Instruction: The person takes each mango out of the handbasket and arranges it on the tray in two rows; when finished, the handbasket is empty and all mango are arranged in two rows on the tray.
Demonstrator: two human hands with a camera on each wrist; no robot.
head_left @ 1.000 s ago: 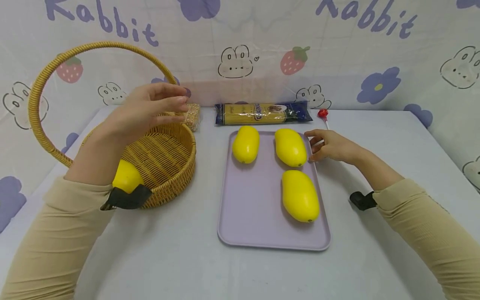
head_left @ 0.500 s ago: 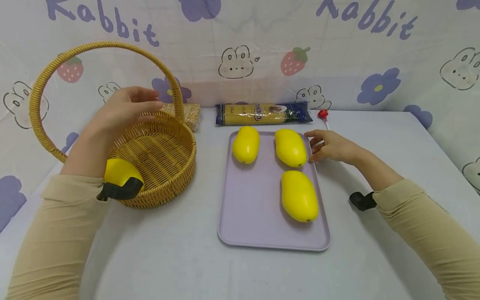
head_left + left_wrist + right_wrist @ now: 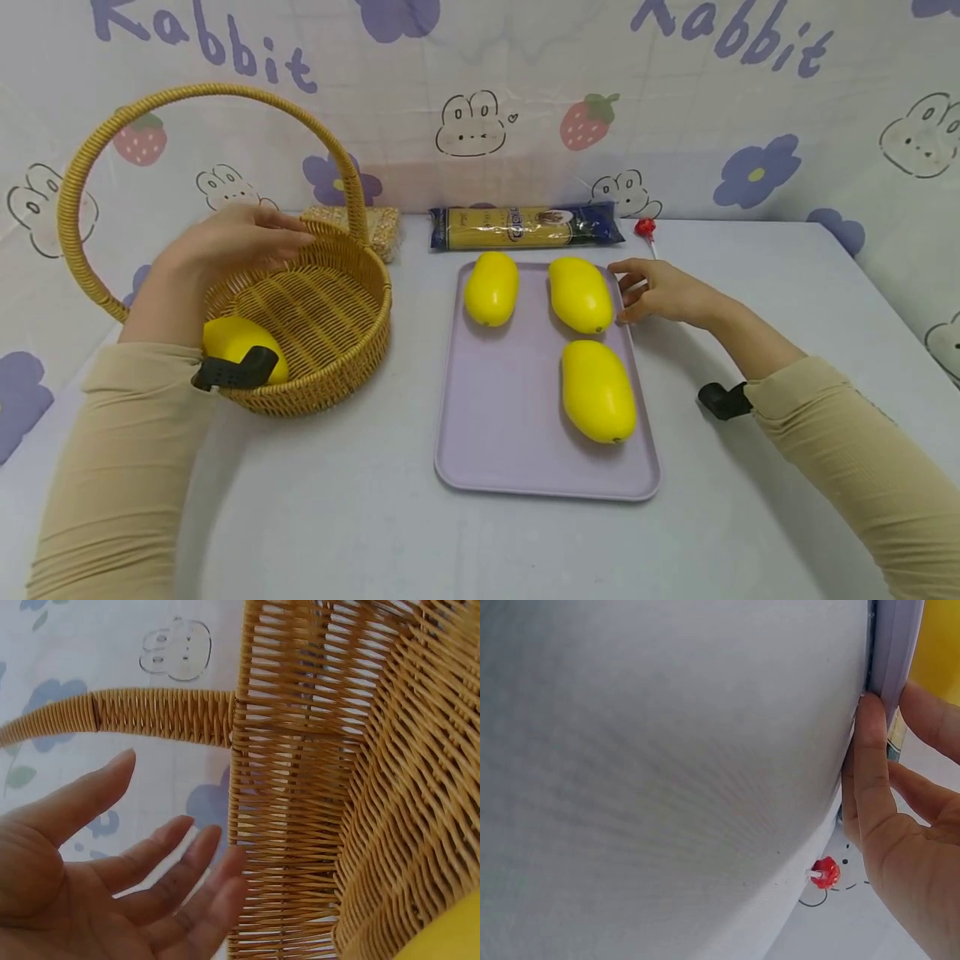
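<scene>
My left hand point(image 3: 238, 240) hovers over the back left of a wicker basket point(image 3: 330, 385), fingers loosely bent and holding nothing. In the left wrist view its fingers lie beside the basket's rim; I cannot tell whether they touch it. Inside the basket is one yellow mango point(image 3: 242, 337), partly hidden by the wrist strap. My right hand point(image 3: 663, 292) pinches the right edge of a lilac tray point(image 3: 495, 433) near its far corner, thumb and fingers on either side of the rim point(image 3: 894, 645). On the tray lie three yellow mangoes point(image 3: 598, 392).
Behind the tray lies a pack of spaghetti point(image 3: 517, 228). A red lollipop point(image 3: 645, 229) rests beyond my right hand. A bag of grains point(image 3: 384, 232) sits behind the basket. The basket's tall handle point(image 3: 202, 90) arches above its left side. A printed cloth point(image 3: 517, 67) hangs behind the table.
My left hand has moved left and down, from over the basket's middle toward its back left. More of the mango in the basket now shows. The right hand and tray have stayed put.
</scene>
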